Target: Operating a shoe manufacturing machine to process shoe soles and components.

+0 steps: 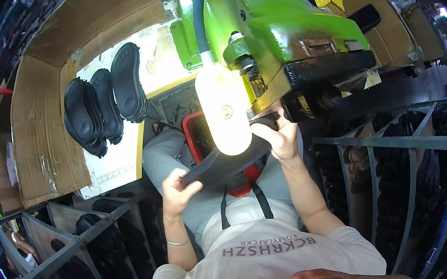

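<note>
Black flat piece [213, 168], sole-like and slightly bent, raised over the lap between both hands, its middle partly behind the lit lamp [222, 92]. Left hand [178, 193] clamped on the near left end, thumb on top, other fingers mostly hidden; metal bangle [177, 244] on its wrist. Right hand [278, 137] clamped on the far right end, thumb over the piece, just beside the dark lower part of the green machine [288, 33]. Hands well apart from each other, joined only by the piece. Impossible to tell, because of lamp glare, about contact of piece with machine. Below, between the knees, red bin [188, 138]. To the far left, on a white table with yellow edge [120, 173], three stacks of black soles [128, 84], side by side; left of them, cardboard box [41, 138]. At near left and right, metal racks [411, 142] with many dark soles inside.
</note>
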Tool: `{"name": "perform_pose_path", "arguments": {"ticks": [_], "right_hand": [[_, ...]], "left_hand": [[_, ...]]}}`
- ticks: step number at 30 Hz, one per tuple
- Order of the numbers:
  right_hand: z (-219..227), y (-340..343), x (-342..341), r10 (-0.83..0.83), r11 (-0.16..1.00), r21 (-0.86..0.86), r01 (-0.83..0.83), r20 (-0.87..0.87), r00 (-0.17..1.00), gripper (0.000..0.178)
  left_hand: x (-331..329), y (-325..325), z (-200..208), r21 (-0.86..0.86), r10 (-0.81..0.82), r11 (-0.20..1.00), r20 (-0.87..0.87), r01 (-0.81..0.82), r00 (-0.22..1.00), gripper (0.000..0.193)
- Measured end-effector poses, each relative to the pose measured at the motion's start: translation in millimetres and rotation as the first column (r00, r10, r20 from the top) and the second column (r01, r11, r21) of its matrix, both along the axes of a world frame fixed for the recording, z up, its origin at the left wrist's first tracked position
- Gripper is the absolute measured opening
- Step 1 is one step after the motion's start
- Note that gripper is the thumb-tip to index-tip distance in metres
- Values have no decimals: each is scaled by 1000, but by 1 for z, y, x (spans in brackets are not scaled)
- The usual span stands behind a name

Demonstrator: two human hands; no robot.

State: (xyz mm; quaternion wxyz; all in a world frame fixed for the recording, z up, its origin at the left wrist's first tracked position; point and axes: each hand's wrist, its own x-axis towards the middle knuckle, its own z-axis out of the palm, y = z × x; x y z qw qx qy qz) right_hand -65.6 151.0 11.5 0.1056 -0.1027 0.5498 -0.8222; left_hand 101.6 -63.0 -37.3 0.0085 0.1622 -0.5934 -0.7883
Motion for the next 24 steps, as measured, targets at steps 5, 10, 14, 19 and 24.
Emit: {"name": "perform_pose_path", "arguments": {"ticks": [5, 10, 14, 19, 24], "right_hand": [[3, 3, -5, 93, 992, 83, -90, -27, 995, 24], [-22, 25, 26, -51, 937, 335, 98, -146, 988, 43], [-67, 80, 100, 203, 950, 154, -271, 355, 913, 56], [-43, 119, 96, -130, 991, 80, 109, 331, 935, 35], [0, 120, 32, -250, 936, 282, 209, 117, 961, 27]], "left_hand": [[-47, 49, 25, -381, -356, 866, -14, 324, 935, 32], [-109, 101, 29, -288, -65, 958, -189, 8, 980, 18], [-107, 116, 15, -308, 39, 945, -226, -110, 973, 16], [-99, 111, 21, -332, 38, 933, -293, -139, 955, 17], [-98, 96, 23, -203, 97, 965, -306, -165, 947, 25]]}}
